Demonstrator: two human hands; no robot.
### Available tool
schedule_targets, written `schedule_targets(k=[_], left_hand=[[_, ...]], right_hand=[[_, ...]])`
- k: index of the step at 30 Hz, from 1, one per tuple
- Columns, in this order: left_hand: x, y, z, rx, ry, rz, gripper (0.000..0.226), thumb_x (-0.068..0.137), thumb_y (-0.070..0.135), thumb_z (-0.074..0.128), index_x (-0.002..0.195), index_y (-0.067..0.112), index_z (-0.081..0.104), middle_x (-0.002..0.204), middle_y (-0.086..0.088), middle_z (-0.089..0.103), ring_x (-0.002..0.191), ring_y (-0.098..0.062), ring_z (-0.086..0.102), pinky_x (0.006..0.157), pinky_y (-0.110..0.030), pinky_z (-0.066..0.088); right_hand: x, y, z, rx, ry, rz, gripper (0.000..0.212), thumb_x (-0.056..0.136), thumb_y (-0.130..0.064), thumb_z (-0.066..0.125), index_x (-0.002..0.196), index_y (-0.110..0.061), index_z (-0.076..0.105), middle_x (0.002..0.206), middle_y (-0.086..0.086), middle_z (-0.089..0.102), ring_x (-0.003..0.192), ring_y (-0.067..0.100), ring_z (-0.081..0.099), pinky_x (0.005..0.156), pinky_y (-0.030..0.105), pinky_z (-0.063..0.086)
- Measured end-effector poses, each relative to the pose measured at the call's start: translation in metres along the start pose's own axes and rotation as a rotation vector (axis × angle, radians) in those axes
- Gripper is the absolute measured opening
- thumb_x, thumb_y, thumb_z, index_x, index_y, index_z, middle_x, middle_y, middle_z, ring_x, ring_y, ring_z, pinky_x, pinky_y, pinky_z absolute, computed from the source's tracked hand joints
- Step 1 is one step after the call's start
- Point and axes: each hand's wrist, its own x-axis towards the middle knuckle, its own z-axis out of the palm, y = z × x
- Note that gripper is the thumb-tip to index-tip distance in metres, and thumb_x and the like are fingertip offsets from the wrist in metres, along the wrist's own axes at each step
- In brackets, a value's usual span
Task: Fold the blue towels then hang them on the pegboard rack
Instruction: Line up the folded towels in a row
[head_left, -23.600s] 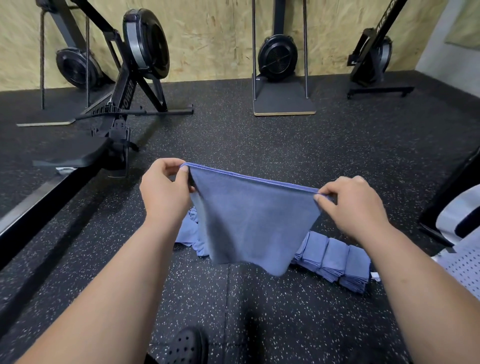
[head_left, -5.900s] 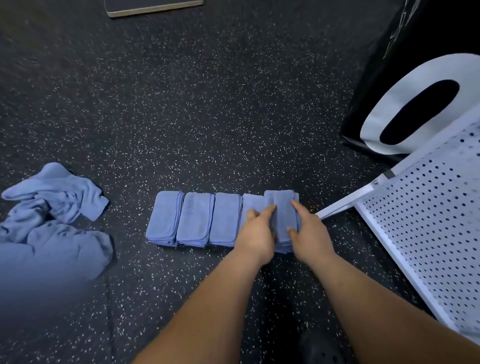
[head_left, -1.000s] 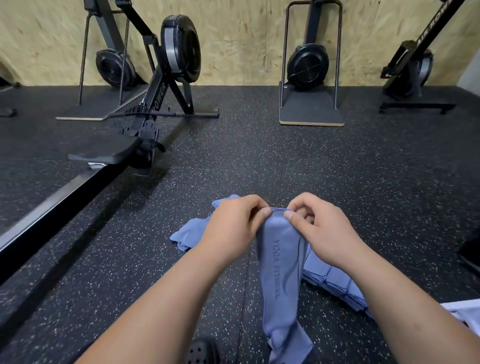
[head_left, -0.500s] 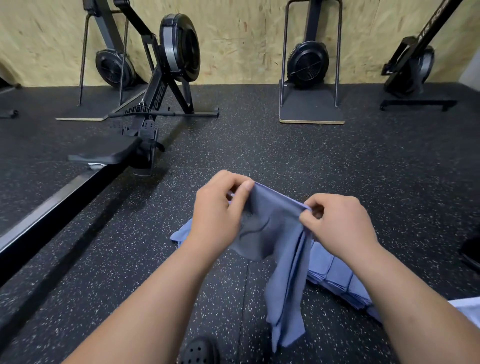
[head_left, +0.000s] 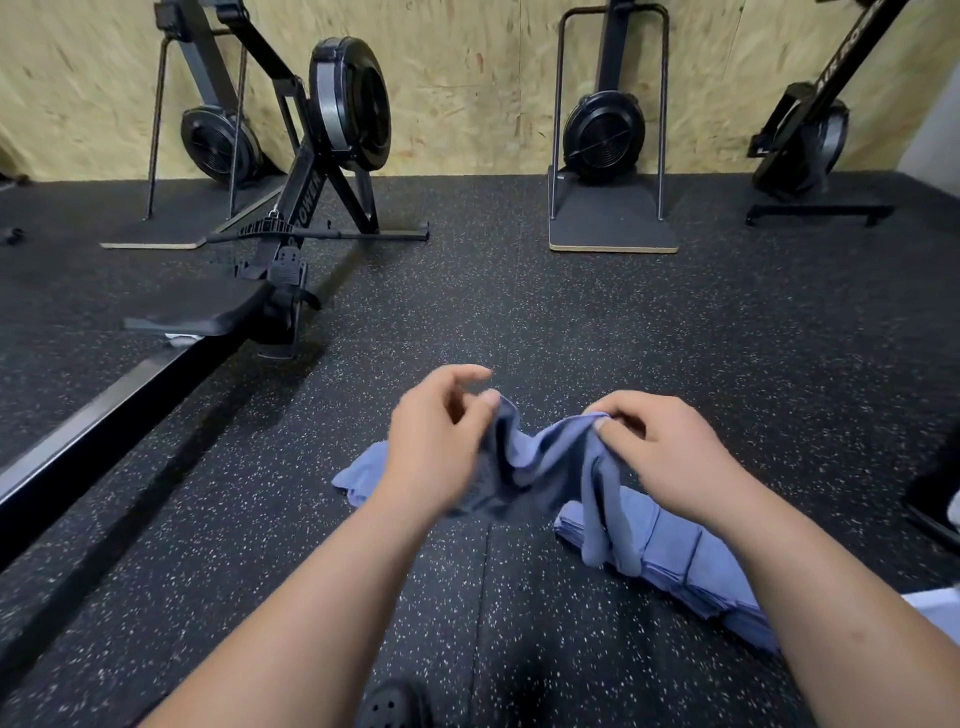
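A blue towel (head_left: 550, 462) hangs bunched between my hands above the dark floor. My left hand (head_left: 434, 441) pinches its left edge with thumb and fingers. My right hand (head_left: 660, 447) grips the right part of the top edge, and a loose end droops below it. A row of folded blue towels (head_left: 680, 551) lies on the floor under my right forearm. Unfolded blue towels (head_left: 358, 473) lie in a heap behind my left wrist, mostly hidden. A pale corner of the pegboard rack (head_left: 935, 610) shows at the right edge.
A rowing machine (head_left: 291, 249) with its long rail (head_left: 93, 431) runs along the left. Further machines (head_left: 605, 135) stand against the plywood wall. A dark object (head_left: 935, 499) sits at the right edge. My black shoe (head_left: 395, 706) is at the bottom.
The towel hung long and narrow from both hands held together. My hands have since moved apart and lowered, and the towel is now bunched between them with less of it hanging.
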Motion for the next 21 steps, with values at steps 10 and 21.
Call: schedule_targets(k=[10, 21], left_hand=[[-0.018, 0.007, 0.037, 0.101, -0.292, 0.084, 0.007, 0.098, 0.034, 0.072, 0.099, 0.03, 0.077, 0.079, 0.013, 0.072, 0.074, -0.003, 0.064, 0.071, -0.027, 0.051], [-0.02, 0.021, 0.028, -0.082, -0.206, 0.214, 0.007, 0.096, 0.019, 0.074, 0.093, 0.025, 0.076, 0.075, 0.005, 0.069, 0.07, -0.013, 0.062, 0.068, -0.03, 0.051]], right_hand=[[-0.004, -0.011, 0.01, 0.088, 0.047, -0.135, 0.017, 0.098, -0.019, 0.07, 0.091, -0.033, 0.075, 0.078, -0.011, 0.071, 0.065, 0.005, 0.058, 0.066, 0.022, 0.046], [-0.004, -0.007, 0.003, -0.082, 0.139, -0.024, 0.009, 0.085, -0.032, 0.078, 0.077, -0.033, 0.074, 0.071, -0.018, 0.072, 0.066, 0.005, 0.066, 0.071, 0.031, 0.057]])
